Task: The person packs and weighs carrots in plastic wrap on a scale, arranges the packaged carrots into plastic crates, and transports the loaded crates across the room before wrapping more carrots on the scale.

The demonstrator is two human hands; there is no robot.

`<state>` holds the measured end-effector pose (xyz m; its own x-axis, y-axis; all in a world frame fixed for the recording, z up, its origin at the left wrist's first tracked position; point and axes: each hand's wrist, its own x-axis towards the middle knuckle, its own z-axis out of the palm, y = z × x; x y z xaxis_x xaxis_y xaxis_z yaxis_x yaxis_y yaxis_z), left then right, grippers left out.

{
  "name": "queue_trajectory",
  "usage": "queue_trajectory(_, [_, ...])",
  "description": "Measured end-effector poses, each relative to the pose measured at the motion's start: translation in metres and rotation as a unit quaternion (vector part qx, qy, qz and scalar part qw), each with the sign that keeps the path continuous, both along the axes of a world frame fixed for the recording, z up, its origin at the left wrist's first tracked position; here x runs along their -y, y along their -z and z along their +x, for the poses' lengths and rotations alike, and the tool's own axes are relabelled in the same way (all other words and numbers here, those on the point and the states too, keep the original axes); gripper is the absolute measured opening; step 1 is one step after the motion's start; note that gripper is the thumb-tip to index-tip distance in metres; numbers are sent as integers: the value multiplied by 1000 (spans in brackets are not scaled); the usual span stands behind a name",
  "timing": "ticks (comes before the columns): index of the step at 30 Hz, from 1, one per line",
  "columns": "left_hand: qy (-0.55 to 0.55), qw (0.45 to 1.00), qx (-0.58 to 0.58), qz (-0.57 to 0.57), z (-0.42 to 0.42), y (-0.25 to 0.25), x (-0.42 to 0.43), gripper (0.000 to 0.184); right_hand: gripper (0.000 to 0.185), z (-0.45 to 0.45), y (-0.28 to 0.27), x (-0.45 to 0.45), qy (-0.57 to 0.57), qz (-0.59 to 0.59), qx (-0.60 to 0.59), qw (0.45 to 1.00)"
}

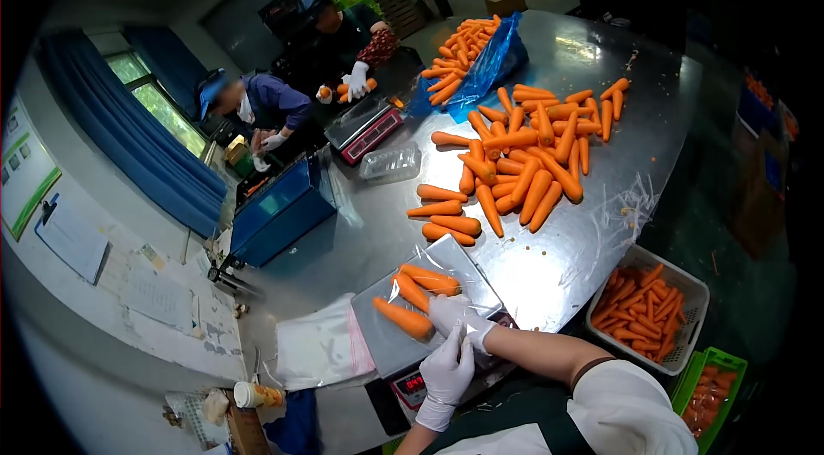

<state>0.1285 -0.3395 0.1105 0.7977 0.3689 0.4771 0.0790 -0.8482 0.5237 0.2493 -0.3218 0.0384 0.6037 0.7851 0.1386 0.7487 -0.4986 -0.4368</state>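
Observation:
Several carrots [403, 318] lie in a clear plastic bag [392, 294] on the grey plate of a digital scale [399, 355], whose red display is lit. My right hand [459, 322], in a white glove, is closed around the gathered end of the bag, right beside the carrots. Just below it, my gloved left hand [448, 369] pinches the bag's end, fingertips close to the right hand. Parts of the fingers and of the bag's end are hidden. A stack of flat plastic bags [318, 343] lies left of the scale.
Loose carrots [532, 159] are heaped on the metal table [378, 236], near a blue bag [489, 69] of carrots. A second scale [369, 133] and plastic tray [390, 164] stand beyond. A carrot basket [699, 318] stands at right. Two co-workers [279, 103] handle produce across the table.

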Motion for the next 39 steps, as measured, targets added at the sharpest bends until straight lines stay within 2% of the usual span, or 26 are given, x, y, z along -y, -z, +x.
queue_trajectory(2, [-2, 1000, 10, 8, 1, 0, 1, 28, 12, 4, -17, 6, -103, -122, -6, 987])
queue_trajectory(3, [-5, 1000, 19, 14, 1, 1, 1, 28, 12, 6, -25, 13, -101, -123, -7, 987])
queue_trajectory(4, [-1, 1000, 20, 13, 2, 2, 0, 28, 15, 8, -33, 22, -111, -126, -76, 983])
queue_trajectory(5, [-8, 1000, 26, 11, 2, 5, -2, 28, 25, 8, -42, 32, -119, -127, -145, 974])
queue_trajectory(7, [-20, 999, 39, 12, 1, 8, -4, 29, 23, -9, -38, 72, -23, 107, -222, 969])
queue_trajectory(9, [-28, 1000, 9, 0, 1, 4, -2, 30, 26, -6, -47, 110, 13, 95, -218, 971])
queue_trajectory(11, [-27, 1000, -4, 2, 0, 5, -2, 31, 29, 1, -60, 165, -7, 82, -471, 878])
queue_trajectory(12, [-14, 1000, 3, -3, 1, 5, -1, 32, 30, 8, -68, 196, 20, 72, -528, 846])
queue_trajectory(14, [-7, 1000, -18, 2, 0, 5, -1, 33, 28, 25, -76, 258, 86, 65, -600, 793])
queue_trajectory(16, [-16, 997, -63, -33, -3, 4, 1, 35, 26, 39, -89, 319, 153, 21, -611, 776])
queue_trajectory(17, [-18, 997, -71, -36, -4, 7, 0, 37, 28, 44, -90, 343, 206, 4, -603, 771])
queue_trajectory(19, [-13, 996, -82, -27, -4, 5, 2, 40, 33, 60, -82, 381, 279, -112, -531, 792])
queue_trajectory(20, [-14, 996, -85, -24, -5, 5, 2, 41, 37, 64, -70, 393, 326, -176, -459, 807])
queue_trajectory(21, [-12, 996, -82, -23, -7, 9, 1, 41, 38, 67, -51, 397, 304, -260, -328, 856])
queue_trajectory(22, [-13, 996, -78, -35, -9, 13, 1, 40, 40, 75, -38, 399, 272, -337, -187, 882])
queue_trajectory(24, [-20, 996, -70, -45, -5, 7, 7, 41, 48, 98, -41, 368, 272, -239, -203, 910])
queue_trajectory(26, [-27, 994, -87, -65, -5, -13, 17, 31, 44, 128, -28, 331, 254, -107, -162, 948])
queue_trajectory(29, [-49, 990, -120, -61, -5, -19, 23, 35, 37, 185, -5, 275, 241, -26, -110, 964])
queue_trajectory(31, [-84, 981, -167, -54, -9, -11, 22, 35, 37, 222, 9, 240, 275, 103, -33, 955])
queue_trajectory(32, [-90, 985, -144, -41, -11, -3, 20, 36, 37, 241, 21, 226, 262, 110, -32, 958])
queue_trajectory(34, [-93, 986, -132, -39, -9, -6, 23, 37, 47, 276, 55, 206, 333, 12, 84, 939])
queue_trajectory(36, [-115, 982, -143, -37, -7, -11, 25, 36, 53, 291, 72, 198, 330, -20, 52, 942])
queue_trajectory(38, [-112, 981, -153, -41, -7, -18, 27, 36, 48, 281, 59, 200, 365, 98, 7, 926])
queue_trajectory(39, [-108, 983, -143, -39, -6, -18, 26, 36, 41, 290, 87, 201, 347, 244, 44, 904])
